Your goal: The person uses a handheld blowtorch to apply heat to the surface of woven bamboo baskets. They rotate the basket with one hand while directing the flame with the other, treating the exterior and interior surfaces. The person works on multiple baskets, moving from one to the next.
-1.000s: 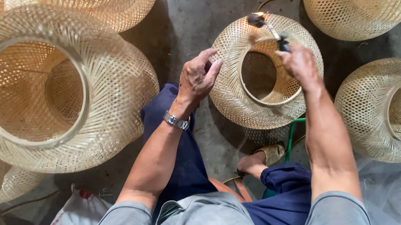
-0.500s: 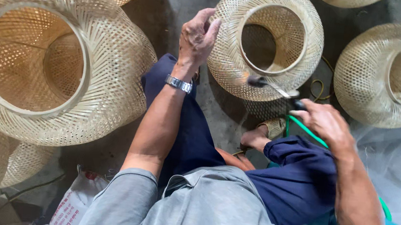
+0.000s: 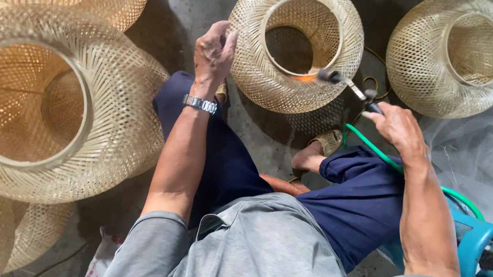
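The woven bamboo shade (image 3: 296,43) lies at twelve o'clock on the floor, likely light, springy and easily scorched. The left hand (image 3: 213,49) curls its fingers on the shade's nine o'clock wall; the right hand (image 3: 403,127) wraps the torch (image 3: 349,87), flame at the rim.

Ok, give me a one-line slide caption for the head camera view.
Left hand steadies a woven bamboo shade while the right hand aims a small torch at its rim.
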